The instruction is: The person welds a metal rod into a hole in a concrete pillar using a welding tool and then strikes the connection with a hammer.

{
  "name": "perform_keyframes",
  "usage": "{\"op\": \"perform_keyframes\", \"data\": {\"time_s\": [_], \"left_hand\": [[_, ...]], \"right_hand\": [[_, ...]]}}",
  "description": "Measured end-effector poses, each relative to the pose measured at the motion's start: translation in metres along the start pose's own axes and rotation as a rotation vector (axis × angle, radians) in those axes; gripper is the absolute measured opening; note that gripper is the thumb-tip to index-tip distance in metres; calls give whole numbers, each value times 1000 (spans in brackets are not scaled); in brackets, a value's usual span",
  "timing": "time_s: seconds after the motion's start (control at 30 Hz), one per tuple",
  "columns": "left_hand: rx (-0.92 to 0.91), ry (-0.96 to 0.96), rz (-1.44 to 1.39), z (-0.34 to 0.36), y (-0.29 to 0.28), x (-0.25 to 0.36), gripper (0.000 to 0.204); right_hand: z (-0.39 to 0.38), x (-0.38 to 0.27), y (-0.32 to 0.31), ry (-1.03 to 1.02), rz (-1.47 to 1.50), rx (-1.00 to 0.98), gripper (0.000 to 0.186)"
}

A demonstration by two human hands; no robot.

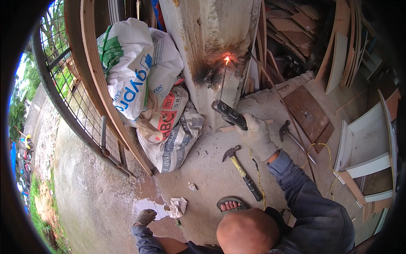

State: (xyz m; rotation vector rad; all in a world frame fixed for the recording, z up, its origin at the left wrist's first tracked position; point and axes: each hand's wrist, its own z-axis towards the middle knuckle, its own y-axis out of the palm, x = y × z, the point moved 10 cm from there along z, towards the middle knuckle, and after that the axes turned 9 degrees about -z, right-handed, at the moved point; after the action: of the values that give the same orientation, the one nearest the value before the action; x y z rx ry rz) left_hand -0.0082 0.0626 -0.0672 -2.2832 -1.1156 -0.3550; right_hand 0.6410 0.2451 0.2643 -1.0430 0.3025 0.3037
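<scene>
My right hand (pixel 258 135), in a light work glove with a grey sleeve behind it, grips a dark welding electrode holder (pixel 229 114). A thin rod runs up from the holder to a bright orange arc (pixel 227 60) on scorched metal at the foot of a concrete post (pixel 203 38). My left hand (pixel 146 216), also gloved, rests low at the left on the wet concrete floor, fingers curled, with nothing seen in it. My bent knee (pixel 247 230) and a sandalled foot (pixel 230 205) lie between the two arms.
A yellow-handled claw hammer (pixel 242 171) lies on the floor by my foot, and a second hammer (pixel 288 132) lies right of my hand beside a yellow cord (pixel 322 147). Filled sacks (pixel 165 127) lean left of the post. Boards (pixel 308 112), white panels (pixel 363 144), mesh gate (pixel 72 93), crumpled rag (pixel 178 207).
</scene>
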Motion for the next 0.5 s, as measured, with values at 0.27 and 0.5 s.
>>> {"op": "perform_keyframes", "data": {"time_s": [0.27, 0.5], "left_hand": [[-7, 11, 43, 2, 1, 4, 40], [-4, 23, 32, 9, 3, 8, 41]], "right_hand": [[-5, -16, -12, 63, 530, -142, 30], [-8, -27, -17, -140, -226, -121, 30]]}}
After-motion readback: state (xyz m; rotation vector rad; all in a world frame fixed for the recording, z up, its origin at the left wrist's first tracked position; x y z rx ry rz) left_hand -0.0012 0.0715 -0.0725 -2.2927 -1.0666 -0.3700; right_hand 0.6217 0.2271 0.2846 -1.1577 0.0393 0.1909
